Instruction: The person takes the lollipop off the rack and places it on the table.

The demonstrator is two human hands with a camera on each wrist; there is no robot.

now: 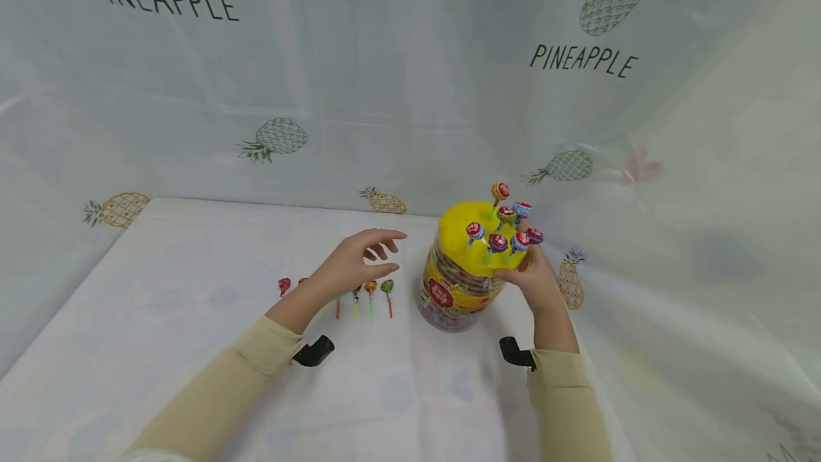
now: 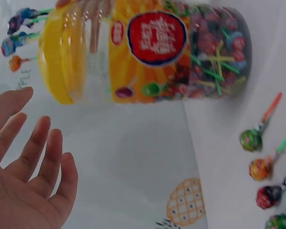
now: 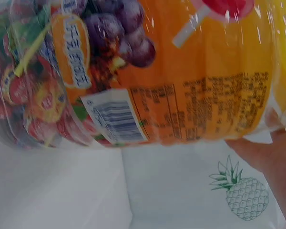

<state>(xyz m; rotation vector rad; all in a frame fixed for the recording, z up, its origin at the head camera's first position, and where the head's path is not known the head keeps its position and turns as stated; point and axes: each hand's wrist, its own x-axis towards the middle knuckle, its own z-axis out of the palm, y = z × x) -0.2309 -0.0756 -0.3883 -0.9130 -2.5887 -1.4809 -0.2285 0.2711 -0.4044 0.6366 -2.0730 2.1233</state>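
Observation:
My right hand point(image 1: 539, 284) grips the upper side of a clear plastic candy jar point(image 1: 465, 298), with the thumb just below its yellow lid point(image 1: 452, 230). Several wrapped lollipops point(image 1: 497, 242) stand stick-down in the lid. Through the clear plastic in the left wrist view, right-hand fingers show behind the jar point(image 2: 148, 86), whose lower part is full of lollipops. To the left of the jar, my left hand point(image 1: 349, 259) hovers with fingers spread and loosely bent, holding nothing. Below it, several lollipops point(image 1: 388, 287) lie in a row on the table, partly hidden by the left forearm.
A pale cloth with faint spots covers the table point(image 1: 398, 405). Behind it hangs a curtain point(image 1: 398, 91) printed with pineapples, close to the table's back edge. A black wrist mount point(image 1: 314, 351) sits on each forearm.

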